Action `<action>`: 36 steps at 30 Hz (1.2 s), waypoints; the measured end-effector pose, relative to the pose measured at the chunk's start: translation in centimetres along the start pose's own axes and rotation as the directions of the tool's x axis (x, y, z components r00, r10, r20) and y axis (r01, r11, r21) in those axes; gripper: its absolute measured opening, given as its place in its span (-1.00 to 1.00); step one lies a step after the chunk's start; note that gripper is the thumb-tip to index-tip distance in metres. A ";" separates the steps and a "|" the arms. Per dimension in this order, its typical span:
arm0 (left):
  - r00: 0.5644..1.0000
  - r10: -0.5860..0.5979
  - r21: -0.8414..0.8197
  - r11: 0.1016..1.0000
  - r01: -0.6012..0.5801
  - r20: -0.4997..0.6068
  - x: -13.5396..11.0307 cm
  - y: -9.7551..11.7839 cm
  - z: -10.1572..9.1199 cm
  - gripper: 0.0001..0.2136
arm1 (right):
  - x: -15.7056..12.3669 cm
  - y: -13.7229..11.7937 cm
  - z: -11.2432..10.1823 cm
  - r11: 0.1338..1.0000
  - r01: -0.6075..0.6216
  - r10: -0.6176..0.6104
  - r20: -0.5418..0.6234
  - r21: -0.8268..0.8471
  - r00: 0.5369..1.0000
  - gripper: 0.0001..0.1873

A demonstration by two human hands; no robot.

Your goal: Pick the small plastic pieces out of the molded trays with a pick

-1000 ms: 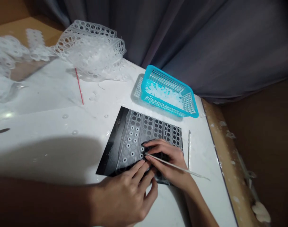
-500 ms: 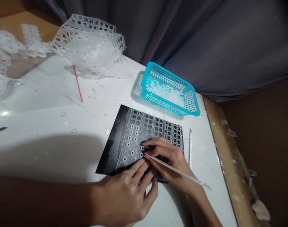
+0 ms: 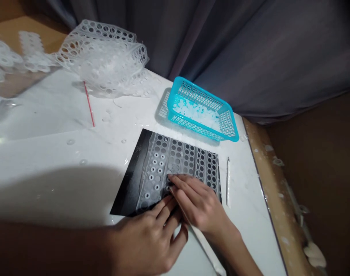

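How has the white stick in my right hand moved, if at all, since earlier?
Yes: against the blue basket, the back end of the white stick has swung down and left in the picture.

The left hand (image 3: 151, 239) is laid palm down across the near edge of the black sheet (image 3: 127, 188), its fingers stretched and slightly spread, its forearm angled in from the sheet's near left. The right hand (image 3: 199, 201) is held over the sheet's near part, fingers bent, fingertips pinched, wrist placed beyond its near edge.
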State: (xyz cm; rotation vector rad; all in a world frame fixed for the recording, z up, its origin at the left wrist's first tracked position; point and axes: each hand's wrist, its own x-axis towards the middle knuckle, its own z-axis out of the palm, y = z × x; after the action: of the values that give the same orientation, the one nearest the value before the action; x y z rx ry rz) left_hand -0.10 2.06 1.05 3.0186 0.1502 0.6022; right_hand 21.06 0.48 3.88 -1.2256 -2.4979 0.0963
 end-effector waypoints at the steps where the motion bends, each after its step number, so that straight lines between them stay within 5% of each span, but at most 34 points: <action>1: 1.000 0.000 -0.003 1.000 0.000 0.005 0.0 0.0 0.0 -0.57 | 0.0 0.1 0.1 1.000 -0.004 0.004 0.005 0.000 1.000 -0.79; 5: 1.000 0.000 -0.007 1.000 0.001 0.012 0.0 0.1 0.0 -0.56 | -0.1 0.7 0.9 0.996 -0.039 0.041 -0.020 0.075 0.999 -0.78; 8: 1.000 0.002 -0.013 1.000 -0.002 0.021 -0.1 0.1 0.0 -0.53 | 0.1 1.1 1.2 0.951 -0.150 0.177 -0.079 0.269 0.981 -0.81; 12: 1.000 0.005 -0.006 1.000 -0.005 0.013 -0.3 0.1 0.0 -0.49 | 1.1 1.7 0.7 0.648 -0.443 0.557 0.010 0.620 0.830 -0.83; 14: 1.000 0.001 0.006 1.000 -0.001 -0.007 -0.2 0.1 0.0 -0.50 | 1.8 2.4 0.2 0.458 -0.513 0.661 0.108 0.726 0.742 -0.76; 16: 1.000 -0.001 0.012 1.000 0.001 -0.026 -0.1 0.0 0.1 -0.51 | 2.5 3.3 -0.4 0.365 -0.518 0.702 0.137 0.773 0.699 -0.71; 18: 0.999 0.005 0.016 1.000 -0.004 -0.047 0.0 -0.1 0.2 -0.53 | 3.2 4.5 -1.2 0.406 -0.505 0.722 0.071 0.762 0.688 -0.71; 23: 0.996 0.028 0.058 0.998 -0.023 -0.081 0.3 -0.5 0.4 -0.61 | 5.5 8.8 -4.1 0.774 -0.451 0.619 -0.382 0.446 0.686 -0.84; 27: 0.993 0.056 0.050 0.997 -0.052 -0.101 0.4 -0.6 -0.2 -0.64 | 7.1 11.4 -5.7 0.871 -0.471 0.474 -0.490 0.139 0.732 -0.86; 29: 0.990 0.070 0.052 0.997 -0.064 -0.119 0.4 -0.4 -0.5 -0.65 | 7.1 10.9 -5.6 0.880 -0.462 0.453 -0.478 0.105 0.753 -0.88; 32: 0.990 0.067 0.050 0.997 -0.061 -0.120 0.3 -0.3 -0.6 -0.65 | 5.9 7.8 -4.8 0.853 -0.431 0.518 -0.367 0.294 0.773 -0.90; 36: 0.993 0.070 0.036 0.997 -0.067 -0.099 0.1 -0.2 -0.4 -0.62 | 3.0 3.4 -3.2 0.692 -0.403 0.515 -0.018 0.598 0.857 -0.88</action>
State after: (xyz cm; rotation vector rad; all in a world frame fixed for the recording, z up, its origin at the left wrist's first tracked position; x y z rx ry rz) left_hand -0.15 2.29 1.49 3.0366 0.0621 0.7646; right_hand 23.03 4.61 7.01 -1.4584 -1.7286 0.7758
